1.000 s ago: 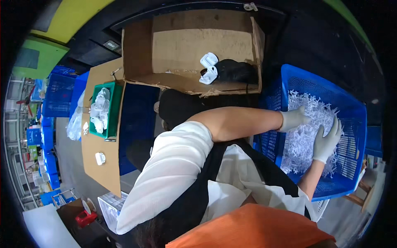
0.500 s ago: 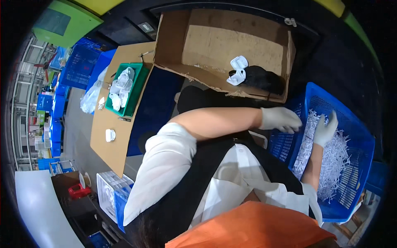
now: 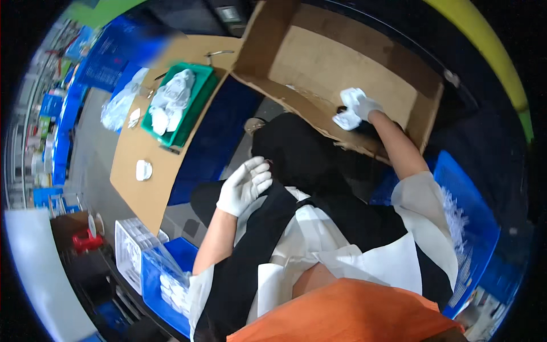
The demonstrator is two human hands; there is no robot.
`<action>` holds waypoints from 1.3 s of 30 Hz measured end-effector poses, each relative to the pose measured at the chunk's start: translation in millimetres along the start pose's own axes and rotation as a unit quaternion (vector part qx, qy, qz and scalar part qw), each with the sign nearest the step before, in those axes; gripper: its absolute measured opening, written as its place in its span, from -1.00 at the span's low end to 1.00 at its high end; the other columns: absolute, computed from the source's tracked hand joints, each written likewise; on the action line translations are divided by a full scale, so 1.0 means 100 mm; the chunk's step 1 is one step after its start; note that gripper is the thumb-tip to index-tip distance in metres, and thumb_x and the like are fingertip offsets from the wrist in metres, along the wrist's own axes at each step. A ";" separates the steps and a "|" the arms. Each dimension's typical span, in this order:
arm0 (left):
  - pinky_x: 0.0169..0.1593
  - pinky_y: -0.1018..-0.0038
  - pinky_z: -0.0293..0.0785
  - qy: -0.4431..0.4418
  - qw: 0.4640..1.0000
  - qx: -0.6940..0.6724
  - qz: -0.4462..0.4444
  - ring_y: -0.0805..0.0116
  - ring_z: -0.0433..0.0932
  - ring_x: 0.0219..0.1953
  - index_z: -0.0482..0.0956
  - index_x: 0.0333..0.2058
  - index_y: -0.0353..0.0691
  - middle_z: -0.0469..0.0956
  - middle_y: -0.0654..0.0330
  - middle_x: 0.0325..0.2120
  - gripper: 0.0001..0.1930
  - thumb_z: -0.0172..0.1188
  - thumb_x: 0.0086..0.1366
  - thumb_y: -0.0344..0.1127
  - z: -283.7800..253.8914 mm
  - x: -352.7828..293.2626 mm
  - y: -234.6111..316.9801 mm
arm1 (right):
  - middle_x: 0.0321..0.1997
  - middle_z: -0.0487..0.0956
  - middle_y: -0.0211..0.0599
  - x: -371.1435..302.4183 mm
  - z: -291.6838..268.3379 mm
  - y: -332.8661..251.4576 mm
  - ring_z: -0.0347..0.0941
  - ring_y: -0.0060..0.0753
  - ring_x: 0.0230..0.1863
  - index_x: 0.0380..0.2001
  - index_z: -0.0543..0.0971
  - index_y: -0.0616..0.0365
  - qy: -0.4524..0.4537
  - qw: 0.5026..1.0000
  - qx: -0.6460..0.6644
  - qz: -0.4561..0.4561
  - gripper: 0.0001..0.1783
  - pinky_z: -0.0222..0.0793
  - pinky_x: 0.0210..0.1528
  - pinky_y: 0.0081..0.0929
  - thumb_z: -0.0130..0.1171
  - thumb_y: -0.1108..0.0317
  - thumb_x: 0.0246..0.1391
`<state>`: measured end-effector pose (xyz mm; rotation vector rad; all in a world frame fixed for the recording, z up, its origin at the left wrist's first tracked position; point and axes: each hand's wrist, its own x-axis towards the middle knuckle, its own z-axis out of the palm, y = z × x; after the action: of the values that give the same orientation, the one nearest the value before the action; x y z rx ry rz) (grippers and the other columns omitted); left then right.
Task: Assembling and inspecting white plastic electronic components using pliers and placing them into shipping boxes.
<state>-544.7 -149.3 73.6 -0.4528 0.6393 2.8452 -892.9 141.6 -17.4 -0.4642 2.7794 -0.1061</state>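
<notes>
My right hand [image 3: 369, 107], in a whitish glove, is closed on a white plastic case [image 3: 352, 98] with two hinged-looking halves. It holds the case over the near edge of a large cardboard box [image 3: 336, 54], where a black object is mostly hidden under my hand and arm. My left hand [image 3: 244, 187], gloved in white, is raised palm up over my lap. Its fingers are stretched and slightly curved, with nothing in them.
At left, a cardboard-topped table [image 3: 132, 202] carries a green tray [image 3: 194, 111] of bagged white parts and a single white piece [image 3: 143, 170]. A blue basket [image 3: 481, 228] with thin white pieces stands at right, partly behind my arm. White and blue crates [image 3: 128, 251] stand lower left.
Both hands have left the blue basket. My right hand has moved up to the cardboard box and taken hold of the white case; my left has swung left over my lap. The view has shifted.
</notes>
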 end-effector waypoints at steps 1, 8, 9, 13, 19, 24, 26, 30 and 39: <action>0.07 0.18 0.40 0.020 0.999 -0.011 0.027 0.07 0.47 -0.05 0.26 0.08 -0.34 0.42 -0.06 -0.05 -0.51 0.00 0.30 -0.14 -0.09 -0.17 0.03 | 0.08 0.43 0.00 -0.01 -0.16 -0.33 0.39 -0.06 0.09 0.03 0.43 0.18 -0.069 0.995 -0.021 -0.066 -0.52 0.26 0.13 -0.28 -0.17 0.18 0.09; 0.05 0.34 0.38 -0.005 0.995 0.021 0.098 0.20 0.46 -0.05 0.26 0.08 -0.36 0.41 -0.01 -0.04 -0.55 -0.02 0.31 -0.20 -0.23 0.01 0.06 | -0.14 0.50 0.03 0.55 0.69 0.29 0.38 0.00 -0.08 -0.36 0.59 0.12 0.063 0.987 0.144 -0.044 -0.62 0.25 0.02 -0.31 0.12 0.05 -0.11; 0.04 0.36 0.38 0.011 0.993 0.064 0.103 0.22 0.46 -0.05 0.26 0.09 -0.35 0.41 -0.01 -0.03 -0.54 -0.01 0.31 -0.20 -0.29 0.06 0.06 | -0.16 0.53 -0.02 0.55 0.57 0.15 0.43 -0.12 -0.10 -0.27 0.56 0.17 0.036 0.996 0.060 -0.058 -0.61 0.29 -0.03 -0.34 0.08 0.08 -0.03; 0.11 0.34 0.30 0.062 0.966 0.231 0.096 0.20 0.32 0.08 0.01 0.24 -0.24 0.25 -0.06 0.08 -0.17 0.31 0.06 -0.30 -0.22 0.45 0.08 | -0.40 0.55 -0.18 0.09 -0.37 -0.63 0.47 -0.41 -0.38 -0.35 0.55 0.23 -0.016 0.978 0.209 -0.005 -0.71 0.36 -0.33 -0.41 0.09 0.19 0.05; 0.20 0.22 0.17 0.010 0.814 0.387 0.432 0.07 0.15 0.21 -0.53 0.27 -0.13 0.00 -0.09 0.22 0.37 0.50 -0.26 -0.32 0.06 1.07 0.39 | -0.41 0.56 -0.01 -0.60 -1.07 -2.34 0.50 -0.17 -0.35 -0.35 0.56 0.26 -0.010 0.934 0.236 -0.268 -0.66 0.37 -0.25 -0.35 0.09 0.16 0.03; 0.15 0.38 0.21 0.102 0.708 0.459 0.527 0.27 0.26 0.09 -0.17 0.26 -0.26 0.20 0.10 0.08 0.11 0.43 -0.17 -0.29 -0.37 0.89 1.16 | -0.54 0.54 -0.29 -0.41 -1.14 -3.41 0.45 -0.49 -0.53 -0.38 0.53 0.21 -0.281 0.853 0.330 -0.291 -0.78 0.36 -0.42 -0.49 0.01 0.27 0.09; 0.14 0.42 0.22 0.053 0.844 0.171 0.505 0.30 0.28 0.08 -0.11 0.25 -0.26 0.25 0.13 0.04 0.04 0.39 -0.15 -0.30 -0.38 0.62 1.31 | -0.58 0.49 -0.37 -0.14 -1.13 -3.77 0.38 -0.61 -0.60 -0.39 0.52 0.18 -0.278 0.803 0.413 -0.327 -0.81 0.33 -0.47 -0.57 -0.01 0.31 0.09; 0.08 0.39 0.34 0.106 0.859 0.124 0.485 0.26 0.40 0.01 0.02 0.22 -0.22 0.36 0.12 -0.05 -0.12 0.28 -0.11 -0.41 -0.75 0.21 1.46 | -0.41 0.60 -0.10 1.43 -0.89 -4.45 0.54 -0.18 -0.31 -0.34 0.55 0.17 0.123 0.876 0.228 -0.407 -0.67 0.40 -0.21 -0.30 0.04 0.12 0.03; 0.03 0.35 0.41 0.193 0.862 0.086 0.460 0.26 0.46 -0.05 0.07 0.21 -0.18 0.36 0.17 -0.07 -0.12 0.32 -0.11 -0.24 -1.04 -0.14 1.43 | 0.28 0.16 0.00 2.49 -0.35 -5.18 0.07 -0.01 0.30 0.23 0.16 -0.07 -0.024 0.997 -0.068 -0.027 -0.08 0.05 0.20 0.12 0.11 -0.28 -0.15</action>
<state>-541.2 -323.7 43.9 -0.8959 1.5251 3.5193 -969.5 -428.3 5.5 -0.5675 2.7376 0.0815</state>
